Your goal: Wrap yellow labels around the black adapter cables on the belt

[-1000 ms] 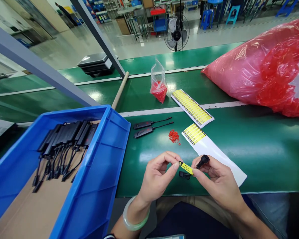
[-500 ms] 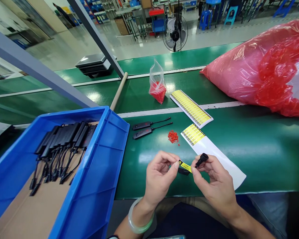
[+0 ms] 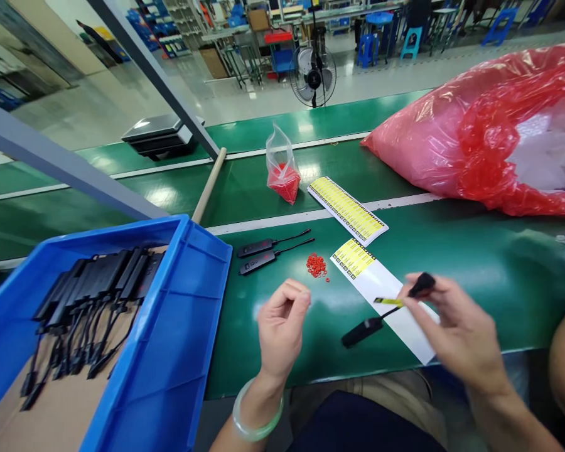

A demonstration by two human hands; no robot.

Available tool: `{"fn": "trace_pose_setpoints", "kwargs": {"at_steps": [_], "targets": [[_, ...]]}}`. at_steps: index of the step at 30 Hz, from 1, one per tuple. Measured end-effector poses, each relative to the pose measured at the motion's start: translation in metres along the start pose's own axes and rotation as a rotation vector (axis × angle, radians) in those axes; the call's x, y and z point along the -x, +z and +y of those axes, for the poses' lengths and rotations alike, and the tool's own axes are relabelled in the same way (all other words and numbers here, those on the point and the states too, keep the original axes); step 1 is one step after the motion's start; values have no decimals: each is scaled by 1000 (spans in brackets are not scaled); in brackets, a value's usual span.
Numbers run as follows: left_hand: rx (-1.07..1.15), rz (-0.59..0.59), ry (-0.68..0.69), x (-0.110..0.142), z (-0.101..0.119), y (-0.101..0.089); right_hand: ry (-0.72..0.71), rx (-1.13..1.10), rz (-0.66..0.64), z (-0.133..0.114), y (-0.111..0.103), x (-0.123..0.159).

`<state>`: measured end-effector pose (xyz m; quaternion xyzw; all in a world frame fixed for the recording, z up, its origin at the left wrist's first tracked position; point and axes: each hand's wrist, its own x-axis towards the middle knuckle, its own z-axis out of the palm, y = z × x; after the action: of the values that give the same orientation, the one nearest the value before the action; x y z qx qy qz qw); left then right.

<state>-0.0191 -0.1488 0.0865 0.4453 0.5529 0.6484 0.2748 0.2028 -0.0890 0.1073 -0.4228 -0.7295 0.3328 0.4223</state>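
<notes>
Pale flr [image 3: 216,94] (v. shiny), fan [image 3: 313,78], blue stool [image 3: 368,51] in bkgd.

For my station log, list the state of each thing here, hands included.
Left hand: curled, fingertips together
Right hand: holding a black plug
Yellow label: left end loose
Front label sheet: mostly bare
Rear label sheet: looks full
Two black devices: lying side by side
Red rings: loosely piled
Clear bag: partly filled
Red bag: open, white contents showing
Blue bin: open, partly filled
Fan: running or stopped, cannot tell
</notes>
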Motion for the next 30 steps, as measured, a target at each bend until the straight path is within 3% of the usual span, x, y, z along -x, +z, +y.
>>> {"fn": "trace_pose_setpoints", "kwargs": {"at_steps": [3, 6, 8, 10, 13, 17, 25, 27, 30], "targets": [[-248, -230, 74, -3, -20, 18, -211, 254, -22, 13, -54, -35], [-574, -388, 190, 0, -55, 49, -341, 464, -319, 30, -92, -61], [-787, -436, 212, 1, -80, 69, -289, 607, -516, 48, -103, -65], [-940, -465, 205, 1, -101, 82, -148, 739, -645, 71, -107, -58], [-1054, -512, 193, -1, -121, 90, 39, 803, -693, 102, -106, -37], [-1086, -601, 212, 1, -129, 90, 137, 744, -585, 120, -84, -28], [-1028, -581, 281, 4, -140, 83, 190, 558, -391, 134, 40, -70], [-1013, -572, 290, 3, -142, 82, 161, 548, -371, 132, 54, -68], [-980, -569, 287, 4, -142, 85, 63, 527, -369, 115, 55, -51]]}}
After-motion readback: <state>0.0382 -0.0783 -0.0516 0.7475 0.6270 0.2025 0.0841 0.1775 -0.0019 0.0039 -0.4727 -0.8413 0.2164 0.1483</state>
